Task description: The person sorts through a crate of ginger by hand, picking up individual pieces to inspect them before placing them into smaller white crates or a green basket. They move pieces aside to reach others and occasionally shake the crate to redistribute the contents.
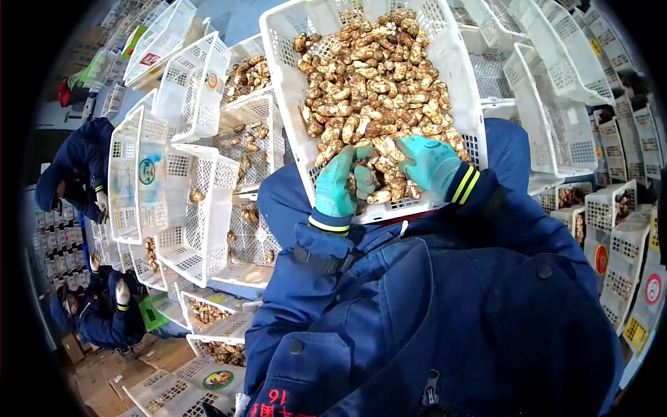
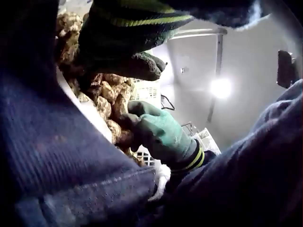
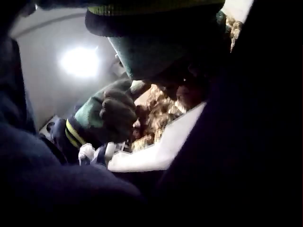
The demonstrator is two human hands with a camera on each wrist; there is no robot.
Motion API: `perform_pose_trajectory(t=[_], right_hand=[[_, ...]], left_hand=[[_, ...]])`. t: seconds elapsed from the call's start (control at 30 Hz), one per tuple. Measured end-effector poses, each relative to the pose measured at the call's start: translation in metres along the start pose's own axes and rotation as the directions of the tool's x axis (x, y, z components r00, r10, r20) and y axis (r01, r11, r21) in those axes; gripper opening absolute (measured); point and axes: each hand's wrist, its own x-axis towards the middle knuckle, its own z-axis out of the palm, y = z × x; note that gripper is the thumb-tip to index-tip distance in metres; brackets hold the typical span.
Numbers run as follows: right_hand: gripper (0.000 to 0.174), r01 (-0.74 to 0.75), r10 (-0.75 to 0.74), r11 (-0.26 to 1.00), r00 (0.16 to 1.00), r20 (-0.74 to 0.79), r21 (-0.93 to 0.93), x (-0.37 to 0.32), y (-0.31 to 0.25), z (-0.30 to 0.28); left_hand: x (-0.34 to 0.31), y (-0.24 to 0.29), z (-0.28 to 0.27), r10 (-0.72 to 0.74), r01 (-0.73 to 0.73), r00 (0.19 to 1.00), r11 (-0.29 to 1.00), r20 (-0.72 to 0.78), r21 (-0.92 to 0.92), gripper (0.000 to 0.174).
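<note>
A person's left hand (image 1: 340,184) and right hand (image 1: 432,163), in teal gloves, touch knobbly brown-and-cream lumps (image 1: 375,83) heaped in a white plastic crate (image 1: 285,66). Whether either grip holds one, nobody can tell. Red upside-down writing (image 1: 277,397) seems to say "16".

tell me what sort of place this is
Probably a produce sorting or packing area: a white crate heaped with knobbly brown-and-cream produce sits in front, many similar crates stand around it, and two other people are off to the left.
</note>
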Motion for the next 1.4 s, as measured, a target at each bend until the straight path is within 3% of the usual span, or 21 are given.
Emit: perform_pose_trajectory(t=[0.13, 0.2, 0.23, 0.33, 0.47, 0.53, 0.6, 0.67, 0.77, 0.83, 0.87, 0.97, 1.0, 1.07, 1.1, 1.13, 1.2, 1.23, 1.27, 1.37, 1.4], right_hand=[[0.053, -0.050, 0.040, 0.995, 0.993, 0.113, 0.087, -0.001, 0.002, -0.017], [0.053, -0.045, 0.034, 0.996, 0.991, 0.131, 0.080, -0.003, 0.000, -0.017], [0.059, 0.049, -0.051, 0.996, 0.998, -0.024, -0.072, -0.009, 0.001, -0.002], [0.058, -0.042, 0.040, 0.977, 0.999, -0.012, -0.209, -0.004, -0.030, -0.007], [0.041, 0.139, -0.133, 0.990, 0.970, -0.203, 0.015, 0.001, 0.002, 0.005], [0.030, 0.290, -0.289, 0.956, 0.911, -0.294, -0.042, -0.001, -0.001, -0.012], [0.031, 0.389, -0.408, 0.913, 0.846, -0.342, -0.127, -0.003, -0.030, -0.041], [0.029, 0.417, -0.485, 0.859, 0.849, -0.209, -0.298, -0.003, -0.053, -0.053], [0.029, 0.469, -0.526, 0.819, 0.844, -0.106, -0.329, 0.004, -0.071, -0.048], [0.033, 0.535, -0.580, 0.806, 0.800, -0.153, -0.254, 0.008, -0.075, -0.047], [0.036, 0.569, -0.602, 0.797, 0.774, -0.196, -0.202, 0.012, -0.073, -0.047], [0.048, 0.629, -0.593, 0.778, 0.733, -0.332, -0.001, 0.023, -0.074, -0.052], [0.052, 0.640, -0.572, 0.765, 0.728, -0.378, 0.076, 0.025, -0.076, -0.055], [0.049, 0.534, -0.404, 0.838, 0.745, -0.531, 0.112, 0.022, -0.073, -0.060], [0.045, 0.450, -0.288, 0.865, 0.809, -0.513, 0.223, 0.024, -0.065, -0.066], [0.042, 0.351, -0.163, 0.876, 0.860, -0.483, 0.330, 0.024, -0.055, -0.073], [0.035, 0.359, -0.198, 0.896, 0.850, -0.488, 0.262, 0.024, -0.018, -0.067], [0.034, 0.124, 0.036, 0.880, 0.945, -0.324, 0.459, 0.017, -0.015, -0.074], [0.033, -0.132, 0.249, 0.786, 0.962, -0.115, 0.603, 0.010, -0.012, -0.080], [0.032, -0.082, 0.224, 0.833, 0.954, -0.197, 0.547, 0.015, 0.024, -0.055], [0.032, -0.129, 0.254, 0.838, 0.952, -0.169, 0.531, 0.017, 0.022, -0.051]], left_hand=[[0.004, -0.001, -0.009, -0.215, 0.215, 0.977, 0.966, 0.014, -0.145, 0.063], [0.002, 0.001, -0.009, -0.205, 0.206, 0.978, 0.977, 0.026, -0.048, 0.069], [0.001, 0.001, -0.009, -0.208, 0.209, 0.978, 0.977, 0.021, -0.040, 0.071], [0.002, 0.000, -0.006, -0.191, 0.191, 0.981, 0.981, 0.022, -0.015, 0.073], [0.004, -0.001, -0.014, -0.251, 0.265, 0.962, 0.950, 0.103, -0.162, 0.068], [0.003, -0.001, -0.015, -0.300, 0.307, 0.952, 0.933, 0.067, -0.186, 0.066], [0.005, -0.002, -0.013, -0.307, 0.308, 0.942, 0.951, 0.135, 0.013, 0.069], [0.011, -0.022, -0.014, -0.323, 0.343, 0.915, 0.939, 0.241, -0.042, 0.067], [0.003, -0.021, -0.029, 0.140, -0.312, 0.911, 0.849, 0.388, 0.427, 0.048], [-0.006, -0.015, -0.032, -0.175, 0.096, 0.908, 0.971, 0.381, 0.218, 0.043], [-0.007, -0.016, -0.037, -0.032, -0.132, 0.890, 0.937, 0.455, 0.324, 0.039], [-0.019, 0.018, -0.010, -0.154, 0.160, 0.928, 0.987, 0.338, 0.012, 0.035], [-0.020, 0.025, -0.015, -0.305, 0.307, 0.876, 0.950, 0.372, 0.056, 0.035], [-0.013, 0.013, -0.030, -0.173, 0.229, 0.882, 0.970, 0.438, -0.078, 0.042], [-0.015, 0.025, -0.033, 0.046, -0.124, 0.945, 0.966, 0.323, 0.226, 0.041], [-0.021, 0.047, -0.045, -0.165, 0.223, 0.929, 0.964, 0.330, -0.145, 0.043], [-0.019, 0.054, -0.081, -0.026, -0.029, 0.980, 0.961, -0.195, -0.274, 0.043], [-0.007, 0.055, -0.137, 0.170, -0.153, 0.985, 0.900, 0.006, -0.407, 0.042], [-0.008, 0.070, -0.170, 0.232, -0.292, 0.949, 0.904, -0.214, -0.313, 0.050], [-0.021, 0.121, -0.179, 0.246, -0.349, 0.705, 0.937, -0.665, -0.023, 0.076], [-0.023, 0.123, -0.163, 0.245, -0.363, 0.733, 0.930, -0.634, -0.062, 0.075]])
